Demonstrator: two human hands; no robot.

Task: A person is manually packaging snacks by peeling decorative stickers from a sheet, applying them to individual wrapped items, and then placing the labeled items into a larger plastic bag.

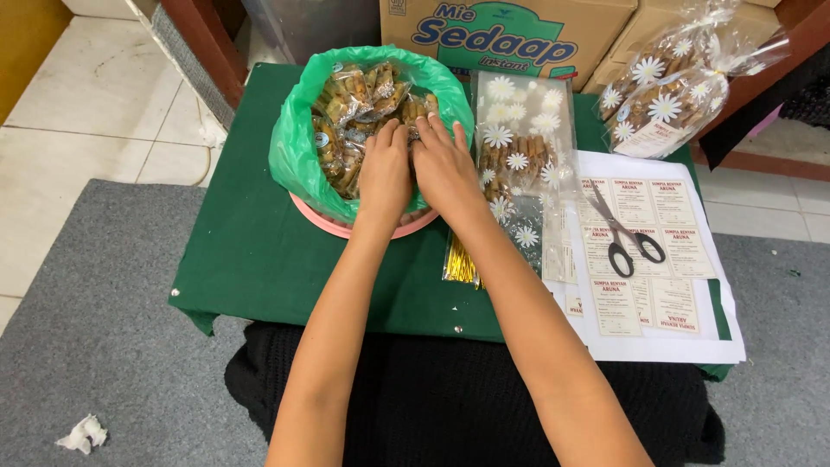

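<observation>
A thin, glossy green plastic bag (294, 147) lines the smooth pink plastic basin (346, 227). At its three o'clock lies a clear, shiny plastic pouch (523, 147). The table cloth (259, 259) is matt green fabric; the label sheet (674, 337) is matt paper.

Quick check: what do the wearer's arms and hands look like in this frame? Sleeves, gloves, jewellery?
Both arms are bare from the bottom edge of the frame to the fingers: no sleeves in view. The left hand and right hand wear no gloves. No rings, bracelets or watch show on the visible sides of the wrists and hands. No markings or tape visible.
</observation>
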